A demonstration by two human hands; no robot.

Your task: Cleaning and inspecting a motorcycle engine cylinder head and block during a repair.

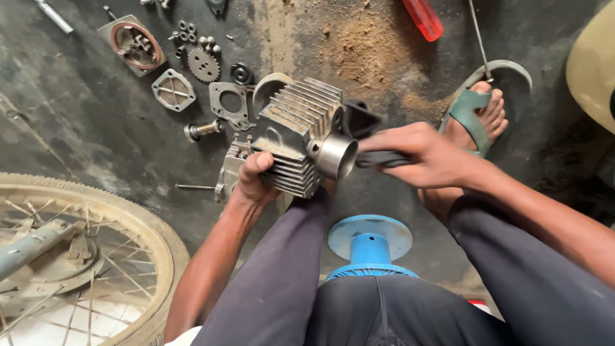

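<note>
— Finned grey metal engine cylinder (pixel 296 142): where is it?
— Over the person's knees, above the blue round stool (pixel 369 238); its smooth sleeve faces right.
— The grips?
— The left hand (pixel 255 176) clasps the lower fins. The right hand (pixel 428 154) clenches a dark flat strip (pixel 383 159) touching the sleeve's mouth.
— Farther off?
— A spoked wheel (pixel 83 256) lies left; a small toothed sprocket (pixel 204 65) and a red screwdriver handle (pixel 423 18) lie on the floor.
</note>
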